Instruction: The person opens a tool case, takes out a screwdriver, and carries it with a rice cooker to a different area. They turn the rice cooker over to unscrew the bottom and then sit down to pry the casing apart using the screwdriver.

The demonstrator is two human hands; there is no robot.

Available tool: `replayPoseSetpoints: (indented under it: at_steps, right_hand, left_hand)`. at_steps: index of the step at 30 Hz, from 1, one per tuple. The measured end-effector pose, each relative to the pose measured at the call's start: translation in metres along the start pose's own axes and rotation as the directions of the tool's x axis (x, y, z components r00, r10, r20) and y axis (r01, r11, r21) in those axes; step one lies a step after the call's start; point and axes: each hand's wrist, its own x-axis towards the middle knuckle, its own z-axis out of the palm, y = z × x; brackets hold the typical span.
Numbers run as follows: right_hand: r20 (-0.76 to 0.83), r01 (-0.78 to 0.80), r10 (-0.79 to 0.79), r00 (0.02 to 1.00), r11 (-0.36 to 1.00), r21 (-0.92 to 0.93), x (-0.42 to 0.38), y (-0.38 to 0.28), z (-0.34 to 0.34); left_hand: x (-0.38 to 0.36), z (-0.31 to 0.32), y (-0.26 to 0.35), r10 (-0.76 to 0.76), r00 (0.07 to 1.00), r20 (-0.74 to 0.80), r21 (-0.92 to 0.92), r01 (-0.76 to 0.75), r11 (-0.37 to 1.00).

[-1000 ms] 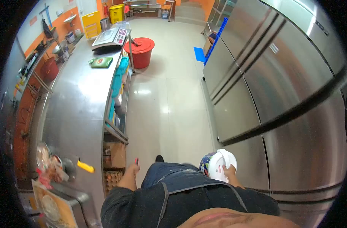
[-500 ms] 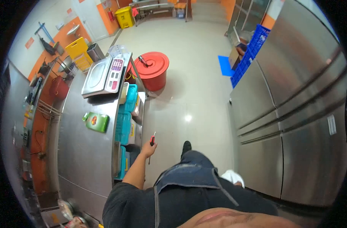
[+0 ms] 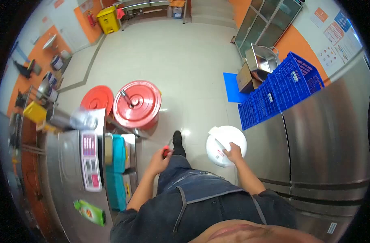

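In the head view my left hand (image 3: 157, 163) is closed around a screwdriver (image 3: 166, 152) with a red-and-black handle, held low in front of my left thigh. The thin shaft is hard to make out against the floor. My right hand (image 3: 233, 153) grips a round white bucket (image 3: 238, 139) out to my right, with fingers at its upper side. A white strip like a handle crosses it, and small red print shows near my fingers. My black shoe (image 3: 177, 139) is stepping forward between the two hands.
At left, a steel table (image 3: 63, 192) carries a scale (image 3: 91, 160) and a green packet (image 3: 90, 212); teal-lidded boxes (image 3: 116, 188) sit below. Two red lidded bins, the nearer one (image 3: 146, 101), stand ahead. Blue crates (image 3: 278, 91) and a steel fridge (image 3: 327, 137) line the right.
I have moved forward along the aisle, closer to the red bins and blue crates. My right hand and the white bucket have swung out forward into full view; the left still holds the screwdriver.
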Motion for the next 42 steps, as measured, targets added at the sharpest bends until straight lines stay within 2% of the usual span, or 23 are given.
replayPoseSetpoints:
  at_steps: [2, 4, 5, 7, 8, 11, 13, 15, 18, 19, 21, 22, 24, 25, 26, 28, 31, 34, 35, 38, 40, 41, 42]
  right_hand:
    - [0.009, 0.130, -0.130, 0.991, 0.991, 0.023, 0.082, -0.054, -0.017]
    - [0.075, 0.167, -0.171, 0.982, 0.985, 0.048, 0.143, -0.116, -0.048]
    - [0.165, 0.096, -0.104, 0.981, 0.994, 0.059, 0.181, -0.145, -0.062]
    - [0.170, 0.173, -0.185, 0.968, 0.981, 0.086, 0.233, -0.186, -0.083]
    - [0.178, 0.220, -0.233, 0.956, 0.971, 0.090, 0.263, -0.204, -0.097]
    - [0.204, 0.323, -0.340, 0.918, 0.940, 0.110, 0.344, -0.250, -0.134]
    - [0.244, 0.360, -0.376, 0.894, 0.927, 0.106, 0.402, -0.263, -0.145]
    - [0.236, 0.458, -0.495, 0.836, 0.867, 0.197, 0.473, -0.264, -0.142]
    - [0.260, 0.560, -0.620, 0.740, 0.782, 0.272, 0.601, -0.264, -0.136]
    - [0.285, 0.547, -0.645, 0.709, 0.758, 0.354, 0.632, -0.275, -0.169]
    - [0.029, 0.766, -0.810, 0.585, 0.564, 0.306, 0.717, -0.266, -0.206]
    - [-0.031, 0.716, -0.784, 0.620, 0.550, 0.430, 0.750, -0.275, -0.265]
    - [-0.353, 0.771, -0.706, 0.614, 0.441, 0.459, 0.798, -0.286, -0.408]
    - [-0.603, 0.917, -0.694, 0.394, 0.345, 0.202, 0.811, -0.294, -0.485]
    - [-0.720, 0.955, -0.663, 0.205, 0.297, -0.001, 0.828, -0.296, -0.544]
    - [-0.778, 0.921, -0.618, -0.110, 0.231, -0.313, 0.850, -0.279, -0.631]
    - [-0.716, 0.824, -0.628, -0.305, 0.203, -0.529, 0.924, -0.267, -0.709]
    - [-0.680, 0.768, -0.658, -0.323, 0.237, -0.595, 1.010, -0.250, -0.749]
    - [-0.674, 0.746, -0.671, -0.308, 0.270, -0.609, 1.034, -0.244, -0.760]
    - [-0.697, 0.673, -0.681, -0.224, 0.409, -0.617, 1.115, -0.219, -0.782]
    - [-0.728, 0.617, -0.671, -0.139, 0.516, -0.594, 1.173, -0.203, -0.803]
    - [-0.739, 0.582, -0.664, -0.112, 0.559, -0.591, 1.198, -0.200, -0.818]
    - [-0.754, 0.551, -0.652, -0.080, 0.602, -0.578, 1.227, -0.191, -0.831]
  left_hand:
    - [0.117, 0.013, 0.019, 0.264, 0.961, 0.087, -0.076, -0.257, 0.963]
    - [0.206, -0.001, 0.101, 0.009, 0.929, 0.369, -0.071, 0.018, 0.997]
    - [0.253, 0.001, 0.114, 0.102, 0.926, 0.362, -0.063, -0.085, 0.994]
    - [0.330, -0.001, 0.133, 0.272, 0.896, 0.352, -0.011, -0.287, 0.958]
    - [0.372, -0.011, 0.145, 0.199, 0.841, 0.504, 0.058, -0.263, 0.963]
    - [0.463, -0.048, 0.191, -0.117, 0.678, 0.726, 0.235, -0.084, 0.968]
    - [0.517, -0.053, 0.183, -0.232, 0.599, 0.766, 0.138, 0.199, 0.970]
    - [0.585, -0.060, 0.179, -0.391, 0.462, 0.796, 0.105, 0.531, 0.841]
    - [0.668, -0.064, 0.188, -0.434, 0.609, 0.664, 0.072, 0.526, 0.848]
    - [0.696, -0.069, 0.197, -0.428, 0.648, 0.630, 0.068, 0.503, 0.862]
    - [0.746, -0.081, 0.194, -0.510, 0.676, 0.532, -0.133, 0.662, 0.738]
    - [0.761, -0.095, 0.207, -0.538, 0.701, 0.469, -0.191, 0.675, 0.713]
    - [0.805, -0.113, 0.236, -0.553, 0.759, 0.343, -0.337, 0.649, 0.682]
    - [0.824, -0.122, 0.244, -0.569, 0.773, 0.281, -0.390, 0.634, 0.668]
    - [0.838, -0.133, 0.246, -0.589, 0.778, 0.220, -0.453, 0.616, 0.645]
    - [0.852, -0.123, 0.263, -0.611, 0.786, 0.090, -0.548, 0.551, 0.629]
    - [0.912, -0.117, 0.281, -0.634, 0.766, -0.107, -0.631, 0.441, 0.639]
    - [0.992, -0.108, 0.248, -0.690, 0.707, -0.159, -0.656, 0.446, 0.609]
    - [1.013, -0.116, 0.222, -0.659, 0.747, -0.093, -0.694, 0.426, 0.581]
    - [1.104, -0.122, 0.205, -0.796, 0.590, -0.140, -0.491, 0.656, 0.573]
    - [1.159, -0.117, 0.178, -0.819, 0.572, -0.057, -0.652, 0.600, 0.464]
    - [1.177, -0.126, 0.147, -0.825, 0.559, 0.080, -0.586, 0.696, 0.415]
    - [1.206, -0.121, 0.125, -0.820, 0.571, 0.048, -0.489, 0.729, 0.479]
